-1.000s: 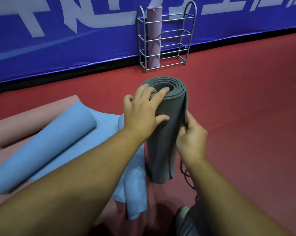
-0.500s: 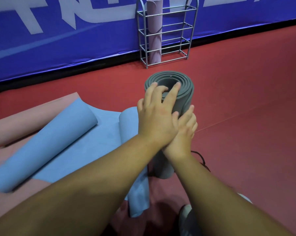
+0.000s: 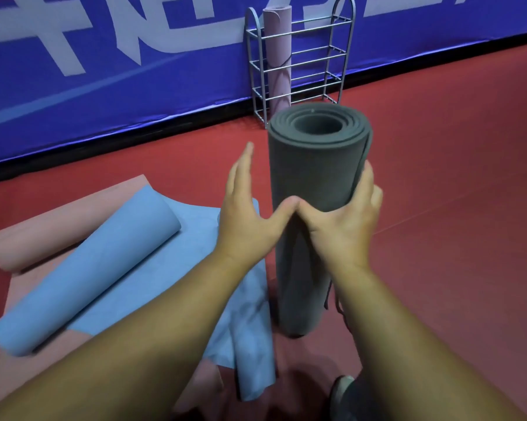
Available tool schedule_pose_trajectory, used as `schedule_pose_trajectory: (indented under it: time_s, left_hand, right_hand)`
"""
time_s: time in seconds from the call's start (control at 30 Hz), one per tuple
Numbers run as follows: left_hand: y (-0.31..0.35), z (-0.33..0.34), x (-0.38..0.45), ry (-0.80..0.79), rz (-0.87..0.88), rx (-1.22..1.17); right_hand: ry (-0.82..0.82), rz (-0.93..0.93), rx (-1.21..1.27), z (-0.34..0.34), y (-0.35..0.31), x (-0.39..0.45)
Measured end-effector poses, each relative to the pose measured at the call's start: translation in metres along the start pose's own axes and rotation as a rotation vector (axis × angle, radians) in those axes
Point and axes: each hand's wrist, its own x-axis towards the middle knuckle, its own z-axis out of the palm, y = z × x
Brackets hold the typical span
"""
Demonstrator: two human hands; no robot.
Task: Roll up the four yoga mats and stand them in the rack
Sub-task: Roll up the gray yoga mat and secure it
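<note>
A rolled grey yoga mat stands upright on the red floor in front of me. My right hand grips its middle, thumb across the front and fingers round the right side. My left hand is beside the mat's left side with straight fingers, only its thumb touching the mat next to my right thumb. A blue mat, partly rolled at both ends, lies on a flat pink mat at the left. The grey wire rack stands against the blue wall with a rolled mauve mat upright in its left end.
A blue banner wall with white characters runs along the back. Red floor stretches between me and the rack and off to the right. A thin dark cord hangs by the grey mat's lower right. My shoe shows at the bottom.
My left hand came off the top of the grey roll and moved down to its left side, fingers now straight. My right hand shifted round to grip the mat's right side.
</note>
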Motion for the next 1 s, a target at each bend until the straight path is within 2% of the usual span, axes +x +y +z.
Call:
schedule_pose_trajectory:
  time_s: [0.1,0.17,0.4,0.53,0.67,0.8,0.9,1.0]
  left_hand:
    - [-0.015,-0.006,-0.001,-0.284,-0.203,-0.219]
    - [-0.015,-0.005,-0.007,-0.387,-0.271,-0.367]
    - [0.009,0.007,-0.012,-0.302,-0.227,-0.331]
    - [0.022,0.019,-0.009,-0.342,-0.313,-0.361]
    - [-0.002,0.026,-0.019,-0.421,-0.502,-0.378]
    - [-0.038,0.038,-0.052,-0.407,-0.712,-0.399]
    - [-0.066,0.054,-0.070,-0.385,-0.842,-0.294]
    - [-0.095,0.076,-0.083,-0.361,-0.918,-0.206]
  right_hand:
    - [-0.033,-0.068,0.052,-0.021,-0.014,0.001]
    - [-0.072,-0.075,0.076,-0.028,-0.016,-0.003]
    - [-0.025,-0.055,0.163,-0.048,-0.007,0.004]
    - [-0.018,-0.053,0.153,-0.061,-0.013,0.014]
    - [-0.211,0.063,0.109,-0.057,0.005,0.014]
    - [-0.427,0.314,0.057,-0.032,0.053,0.008]
    - [-0.596,0.513,0.021,-0.021,0.092,0.005]
    - [-0.721,0.590,0.007,-0.014,0.138,-0.003]
